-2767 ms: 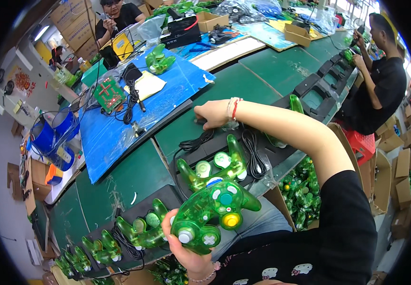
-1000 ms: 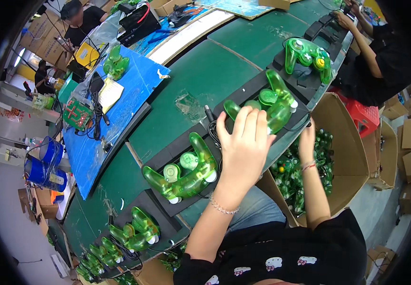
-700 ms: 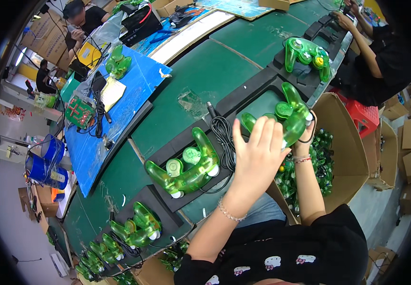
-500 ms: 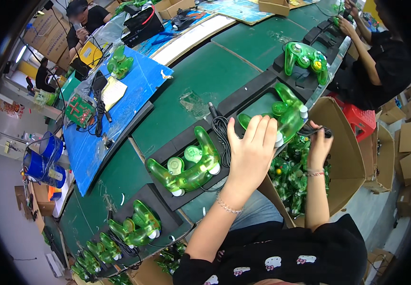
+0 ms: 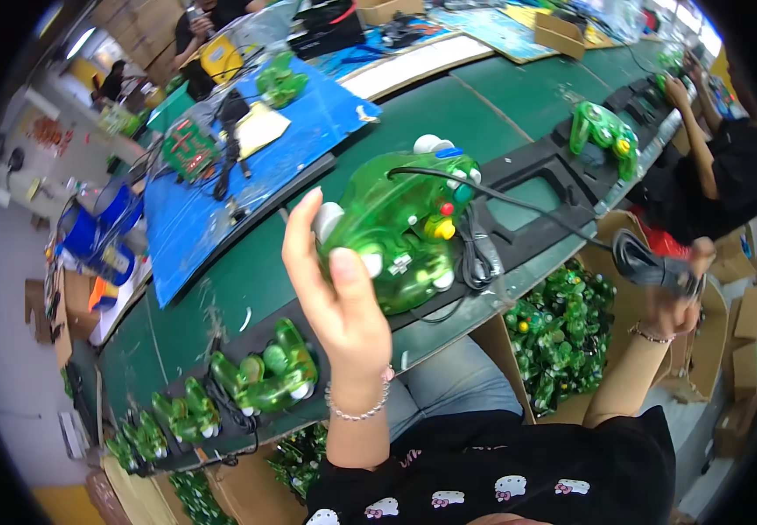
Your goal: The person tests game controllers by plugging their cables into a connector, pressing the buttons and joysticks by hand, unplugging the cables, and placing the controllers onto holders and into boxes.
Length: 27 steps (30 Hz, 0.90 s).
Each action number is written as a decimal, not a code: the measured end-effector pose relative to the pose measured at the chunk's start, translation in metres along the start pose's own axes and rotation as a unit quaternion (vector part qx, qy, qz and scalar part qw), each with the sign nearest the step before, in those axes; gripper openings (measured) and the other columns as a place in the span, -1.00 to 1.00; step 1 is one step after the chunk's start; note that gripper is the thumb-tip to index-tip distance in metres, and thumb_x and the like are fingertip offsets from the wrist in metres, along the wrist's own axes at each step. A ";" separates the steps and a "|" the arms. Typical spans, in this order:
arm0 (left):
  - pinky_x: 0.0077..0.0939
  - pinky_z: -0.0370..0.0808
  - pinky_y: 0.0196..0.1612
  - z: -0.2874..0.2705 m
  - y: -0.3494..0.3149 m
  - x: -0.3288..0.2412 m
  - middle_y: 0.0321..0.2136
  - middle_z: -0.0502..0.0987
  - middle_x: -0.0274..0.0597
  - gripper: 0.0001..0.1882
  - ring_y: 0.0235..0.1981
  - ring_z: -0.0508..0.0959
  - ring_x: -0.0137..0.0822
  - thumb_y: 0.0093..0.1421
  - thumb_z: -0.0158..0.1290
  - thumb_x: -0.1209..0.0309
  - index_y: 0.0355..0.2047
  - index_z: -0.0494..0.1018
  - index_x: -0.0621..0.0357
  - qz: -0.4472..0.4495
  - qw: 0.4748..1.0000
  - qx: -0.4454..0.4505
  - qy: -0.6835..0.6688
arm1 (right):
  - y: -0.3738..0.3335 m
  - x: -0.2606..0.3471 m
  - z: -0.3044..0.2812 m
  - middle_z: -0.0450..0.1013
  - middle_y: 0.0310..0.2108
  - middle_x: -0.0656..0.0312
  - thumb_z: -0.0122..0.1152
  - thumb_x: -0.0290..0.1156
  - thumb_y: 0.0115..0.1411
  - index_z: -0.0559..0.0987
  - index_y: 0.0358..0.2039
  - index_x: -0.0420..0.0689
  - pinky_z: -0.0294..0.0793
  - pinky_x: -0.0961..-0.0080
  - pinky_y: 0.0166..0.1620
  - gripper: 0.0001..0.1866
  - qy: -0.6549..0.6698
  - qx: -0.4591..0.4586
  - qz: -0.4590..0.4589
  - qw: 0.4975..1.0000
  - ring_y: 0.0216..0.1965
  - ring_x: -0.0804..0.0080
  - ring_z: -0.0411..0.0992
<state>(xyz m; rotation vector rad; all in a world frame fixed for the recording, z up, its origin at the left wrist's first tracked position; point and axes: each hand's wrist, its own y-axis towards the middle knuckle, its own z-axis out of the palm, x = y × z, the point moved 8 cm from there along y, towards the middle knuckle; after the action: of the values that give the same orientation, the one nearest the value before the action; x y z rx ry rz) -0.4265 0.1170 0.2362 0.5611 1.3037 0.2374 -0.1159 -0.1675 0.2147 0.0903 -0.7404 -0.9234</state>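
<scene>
Above the bench: the left hand [image 5: 343,297] holds up a translucent green plastic game controller [image 5: 399,229], raised clear of the green bench [image 5: 413,114] at about the middle of the view.
Left hand: its fingers [image 5: 301,229] are clenched around the controller's left grip, the thumb lying across the front near a white button.
Controller: tilted, face toward the camera, showing a yellow stick, a red button and grey shoulder keys; a black cable [image 5: 518,203] leaves its top and runs rightward through the air.
Right hand: the right hand [image 5: 678,293] is lifted out to the right, well apart from the controller, its fingers closed around a coiled bundle of the same black cable [image 5: 650,262].
Below the right arm: an open brown cardboard box [image 5: 610,229] full of loose green controllers [image 5: 558,337] stands beside the bench edge.
Bench front: long black foam trays [image 5: 532,175] lie along the near edge; one recess right behind the held controller is bare, and another green controller [image 5: 604,133] sits in a tray further right.
Lower left: several more green controllers [image 5: 265,372] rest in a row of trays.
Far side: a blue mat [image 5: 221,210] carries a green circuit board [image 5: 188,149] and wires.
Right rim: another person in a black top [image 5: 728,175] works at the same bench.
</scene>
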 end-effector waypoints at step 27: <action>-0.36 0.37 -0.07 -0.260 -0.085 0.031 -0.12 0.38 -0.09 -0.49 -0.13 0.41 -0.26 0.29 -0.35 0.06 0.00 0.20 0.25 -0.184 0.873 -0.356 -0.278 | 0.053 -0.474 0.224 0.32 -0.77 0.06 0.21 -0.19 0.02 0.42 -0.68 -0.28 0.30 0.37 -0.53 -0.61 -0.690 0.494 0.125 0.514 -0.70 0.24 0.30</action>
<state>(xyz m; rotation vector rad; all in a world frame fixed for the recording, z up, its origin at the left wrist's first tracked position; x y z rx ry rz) -0.6789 0.1267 0.1258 -0.2516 0.6562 0.1998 -0.3960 0.2731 0.1468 0.2408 -2.6884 0.0639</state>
